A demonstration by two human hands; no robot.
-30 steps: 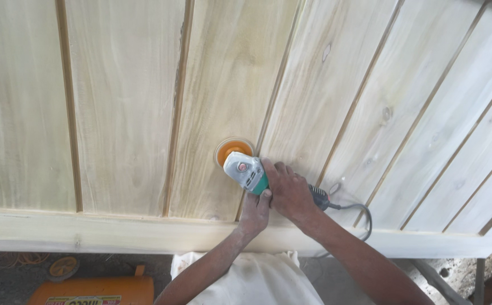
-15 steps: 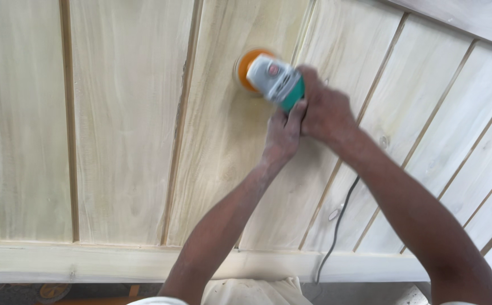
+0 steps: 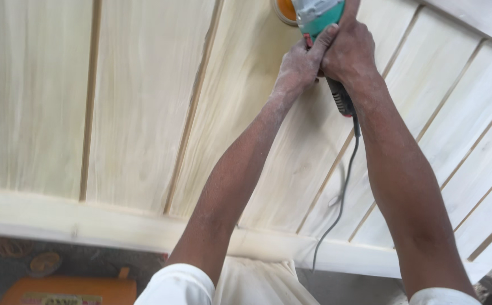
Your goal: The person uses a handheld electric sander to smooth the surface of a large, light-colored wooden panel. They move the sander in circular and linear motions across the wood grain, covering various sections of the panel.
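Head view: both arms stretch far up the pale panel, the left hand and right hand clenched on the sander (orange disc at the top edge). Sanding looks mid-stroke; next calls for steady flat pressure, minding the cord.

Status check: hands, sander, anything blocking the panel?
Left hand and right hand both grip the sander. Sander on pale wood panel, far end. Cord trails across boards; nothing else ahead.
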